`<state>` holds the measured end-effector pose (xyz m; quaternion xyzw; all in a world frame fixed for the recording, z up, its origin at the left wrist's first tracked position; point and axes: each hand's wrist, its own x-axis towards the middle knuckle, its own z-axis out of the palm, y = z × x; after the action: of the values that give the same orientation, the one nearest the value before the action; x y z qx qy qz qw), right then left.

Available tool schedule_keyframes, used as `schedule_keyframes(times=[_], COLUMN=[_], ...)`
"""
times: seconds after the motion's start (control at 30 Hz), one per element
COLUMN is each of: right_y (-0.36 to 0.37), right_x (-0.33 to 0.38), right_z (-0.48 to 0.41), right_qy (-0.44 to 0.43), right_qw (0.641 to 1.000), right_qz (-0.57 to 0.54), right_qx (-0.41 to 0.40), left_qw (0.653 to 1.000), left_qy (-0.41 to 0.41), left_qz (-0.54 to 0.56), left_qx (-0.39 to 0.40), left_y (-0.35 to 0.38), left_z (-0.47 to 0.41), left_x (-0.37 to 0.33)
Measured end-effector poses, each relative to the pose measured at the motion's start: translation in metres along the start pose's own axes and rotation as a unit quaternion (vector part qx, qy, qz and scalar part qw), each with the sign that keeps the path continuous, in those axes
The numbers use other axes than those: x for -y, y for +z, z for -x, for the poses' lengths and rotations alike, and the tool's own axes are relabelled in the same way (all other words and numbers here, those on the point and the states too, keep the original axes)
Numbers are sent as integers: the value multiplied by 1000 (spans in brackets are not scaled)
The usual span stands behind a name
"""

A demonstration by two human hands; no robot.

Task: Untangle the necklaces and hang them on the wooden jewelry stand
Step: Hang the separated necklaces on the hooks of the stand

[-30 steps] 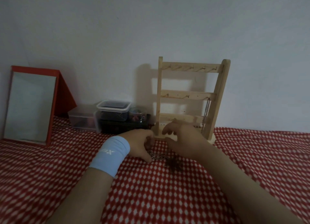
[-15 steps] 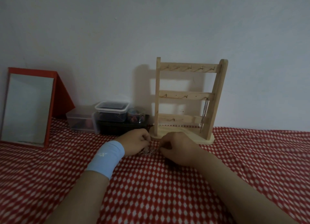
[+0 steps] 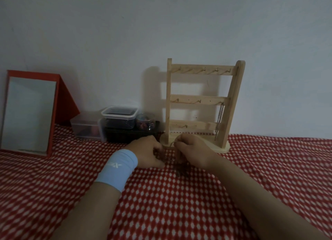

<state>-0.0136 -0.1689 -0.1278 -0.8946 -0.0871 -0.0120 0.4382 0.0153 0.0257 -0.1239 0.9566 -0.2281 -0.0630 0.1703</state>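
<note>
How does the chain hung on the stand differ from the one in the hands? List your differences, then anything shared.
1. The hung chain dangles straight from a middle-rail hook on the stand; the held chain is bunched low over the cloth.
2. No hand touches the hung chain; the left hand and right hand both hold the held chain.
Shared: both are thin chains.

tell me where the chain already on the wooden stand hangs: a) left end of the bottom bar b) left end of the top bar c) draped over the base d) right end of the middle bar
d: the hanging chain drops from the hook at the right end of the middle bar of the wooden stand, close beside the right post, and the hooks on the top bar are bare.
</note>
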Motion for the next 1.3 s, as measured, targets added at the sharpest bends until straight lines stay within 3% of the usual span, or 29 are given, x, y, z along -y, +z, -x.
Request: schedule_keyframes(times=[0.13, 0.23, 0.33, 0.53, 0.7, 0.9, 1.2, 1.3], right_y=[-4, -3, -1, 5, 3, 0, -12, -9], right_x=[-2, 0, 0, 10, 7, 8, 11, 12], right_z=[-2, 1, 3, 5, 7, 6, 9, 10], right_qy=[-3, 0, -37, -73, -69, -35, -12, 10], right_qw=[988, 982, 976, 996, 989, 983, 989, 985], right_qz=[154, 190, 211, 40, -112, -160, -148, -172], right_qx=[2, 13, -27, -43, -64, -82, -22, 5], left_qw=[999, 999, 998, 979, 970, 963, 957, 967], left_qy=[-2, -1, -1, 20, 13, 36, 6, 20], left_qz=[-20, -5, 47, 188, 227, 265, 269, 237], left_qx=[-42, -54, -49, -76, -82, -16, -105, -87], left_y=[-5, -10, -10, -21, -23, -25, -28, -32], left_z=[-1, -1, 0, 2, 4, 11, 10, 12], left_x=[-1, 3, 4, -7, -15, -12, -15, -18])
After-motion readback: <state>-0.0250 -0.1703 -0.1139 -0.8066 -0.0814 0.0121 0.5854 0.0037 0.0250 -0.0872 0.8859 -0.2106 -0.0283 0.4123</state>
